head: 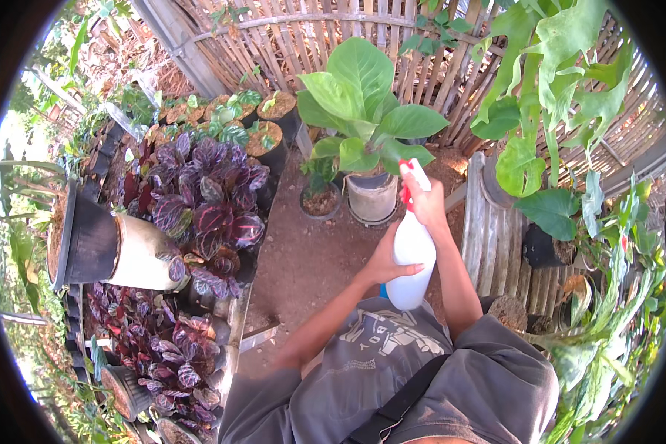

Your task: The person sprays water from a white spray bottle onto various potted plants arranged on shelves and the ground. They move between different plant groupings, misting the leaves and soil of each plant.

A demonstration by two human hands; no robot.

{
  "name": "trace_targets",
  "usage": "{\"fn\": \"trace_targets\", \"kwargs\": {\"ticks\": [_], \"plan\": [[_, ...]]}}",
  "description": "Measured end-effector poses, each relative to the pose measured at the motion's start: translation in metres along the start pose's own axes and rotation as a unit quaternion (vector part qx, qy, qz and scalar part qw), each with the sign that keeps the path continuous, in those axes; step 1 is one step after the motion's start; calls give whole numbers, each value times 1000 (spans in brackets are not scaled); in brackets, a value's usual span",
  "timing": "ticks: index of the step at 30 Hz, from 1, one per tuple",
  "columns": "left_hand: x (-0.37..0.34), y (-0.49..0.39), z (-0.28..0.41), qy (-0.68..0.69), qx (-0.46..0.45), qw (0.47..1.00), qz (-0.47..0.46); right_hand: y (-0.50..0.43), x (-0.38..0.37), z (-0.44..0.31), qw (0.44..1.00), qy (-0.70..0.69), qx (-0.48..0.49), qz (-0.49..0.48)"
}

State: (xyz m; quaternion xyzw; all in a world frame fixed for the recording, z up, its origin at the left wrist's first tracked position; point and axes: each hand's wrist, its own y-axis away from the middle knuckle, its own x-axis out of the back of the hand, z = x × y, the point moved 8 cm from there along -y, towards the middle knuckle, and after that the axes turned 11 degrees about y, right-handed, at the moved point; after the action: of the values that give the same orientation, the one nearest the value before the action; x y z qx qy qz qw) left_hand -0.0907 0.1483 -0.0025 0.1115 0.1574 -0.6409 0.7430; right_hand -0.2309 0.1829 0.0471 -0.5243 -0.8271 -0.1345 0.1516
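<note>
A white spray bottle (414,252) with a red and white trigger head (413,176) is held upright before my chest. My right hand (425,202) grips its neck and trigger. Lower down, my left hand (386,260) supports the bottle's body, the thumb lying across its front. The nozzle points at a broad-leaved green plant (366,108), close to its lower leaves. That plant stands in a pale round pot (372,197) on the bare soil. Beside it sits a small dark pot (320,201) with a leafy seedling.
Purple-leaved plants (200,194) fill the left side, where a large black and white pot (116,250) stands. A slatted bamboo fence (311,39) closes the back. Lobed leaves (566,72) hang at the right above corrugated sheeting (491,244). Several small potted plants (263,139) stand behind the purple ones.
</note>
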Motion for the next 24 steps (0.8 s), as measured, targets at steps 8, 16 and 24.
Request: {"fn": "trace_targets", "kwargs": {"ticks": [8,16,24], "plan": [[10,-87,14,-14,-35,998,-46,-74,28,-18,997,-38,63,20],[33,-184,18,-96,4,995,9,-177,33,-24,999,-41,10,21],[30,-212,15,-52,-1,998,23,-212,35,-15,995,-35,95,-3]]}}
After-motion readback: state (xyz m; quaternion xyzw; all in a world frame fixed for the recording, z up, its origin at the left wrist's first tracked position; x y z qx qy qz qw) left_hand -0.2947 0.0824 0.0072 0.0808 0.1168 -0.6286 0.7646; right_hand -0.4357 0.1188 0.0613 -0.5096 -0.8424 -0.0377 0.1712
